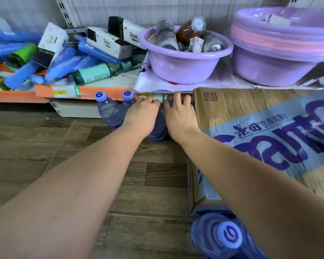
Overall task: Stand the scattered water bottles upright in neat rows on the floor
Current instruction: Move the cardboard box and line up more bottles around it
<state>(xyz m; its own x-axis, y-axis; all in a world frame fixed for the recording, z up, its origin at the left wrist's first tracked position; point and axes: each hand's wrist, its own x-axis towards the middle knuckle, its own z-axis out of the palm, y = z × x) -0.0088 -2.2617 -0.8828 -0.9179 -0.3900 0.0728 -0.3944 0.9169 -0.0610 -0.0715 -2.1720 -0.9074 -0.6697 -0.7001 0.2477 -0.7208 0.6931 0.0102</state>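
Observation:
Clear water bottles with purple caps stand upright in a row on the wooden floor below the shelf edge: one at the left and a second beside it. My left hand grips the top of a third bottle, which it mostly hides. My right hand grips the top of a fourth bottle; only a sliver of its cap shows between the fingers. Another bottle stands close to the camera at the bottom right, beside the box.
A large cardboard box printed in purple stands on the floor to the right of the row. Above is an orange-edged shelf with blue bottles and cartons, a purple basin holding bottles, and stacked basins. Wooden floor lies to the left.

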